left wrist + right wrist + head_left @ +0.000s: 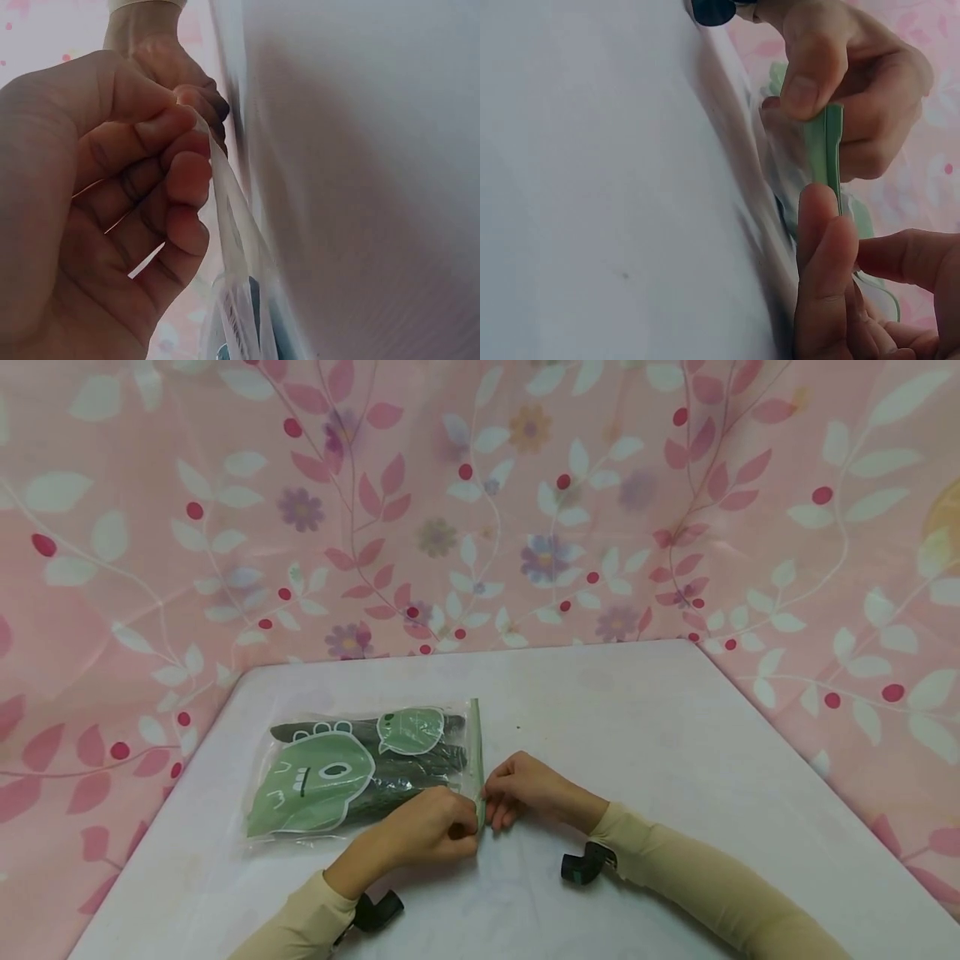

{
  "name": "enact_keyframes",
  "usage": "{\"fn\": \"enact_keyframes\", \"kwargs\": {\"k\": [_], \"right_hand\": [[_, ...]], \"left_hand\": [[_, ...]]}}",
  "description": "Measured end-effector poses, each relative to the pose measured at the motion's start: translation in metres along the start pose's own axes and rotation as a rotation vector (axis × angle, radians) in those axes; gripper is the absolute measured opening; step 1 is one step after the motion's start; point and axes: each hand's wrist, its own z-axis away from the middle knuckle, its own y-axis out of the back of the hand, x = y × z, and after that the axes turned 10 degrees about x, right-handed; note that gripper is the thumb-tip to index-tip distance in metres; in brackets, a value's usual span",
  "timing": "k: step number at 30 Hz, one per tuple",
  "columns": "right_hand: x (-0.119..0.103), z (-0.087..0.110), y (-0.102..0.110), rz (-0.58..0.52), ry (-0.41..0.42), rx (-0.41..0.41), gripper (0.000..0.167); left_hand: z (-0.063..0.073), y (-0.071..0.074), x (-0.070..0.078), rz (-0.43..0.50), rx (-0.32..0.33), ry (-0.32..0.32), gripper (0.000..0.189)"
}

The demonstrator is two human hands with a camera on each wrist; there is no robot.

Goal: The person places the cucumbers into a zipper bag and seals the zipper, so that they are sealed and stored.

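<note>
A clear plastic zip bag [405, 768] printed with green cartoon shapes lies flat on the table, with dark, long contents [397, 772] inside. Their kind is unclear through the film. Along the bag's right edge runs a green closure strip [475, 735]. My left hand [431, 827] pinches the near end of this strip between thumb and curled fingers. A little farther along it, my right hand [536, 789] pinches the strip from the other side. Both pinches show in the right wrist view, where the strip's green end [832, 127] sticks out by the left thumb.
A white cloth covers the table [637, 735]. Behind and beside it hangs a pink curtain [480, 510] with leaves and flowers. Each wrist bears a small black camera [588, 864], just above the cloth.
</note>
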Motion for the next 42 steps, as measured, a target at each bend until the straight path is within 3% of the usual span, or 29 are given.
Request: {"fn": "enact_keyframes", "kwargs": {"k": [16,32,42], "right_hand": [[-0.005,-0.021,0.006,0.012,0.055,0.068,0.018],[-0.010,-0.042,0.012,0.000,0.070,0.150,0.020],[-0.014,-0.056,0.017,-0.024,0.034,0.214,0.018]], "left_hand": [[0.003,-0.001,-0.010,0.154,0.001,0.002,0.025],[0.002,-0.001,-0.013,0.198,0.000,-0.012,0.027],[0.002,-0.001,-0.012,0.195,-0.004,-0.017,0.027]]}}
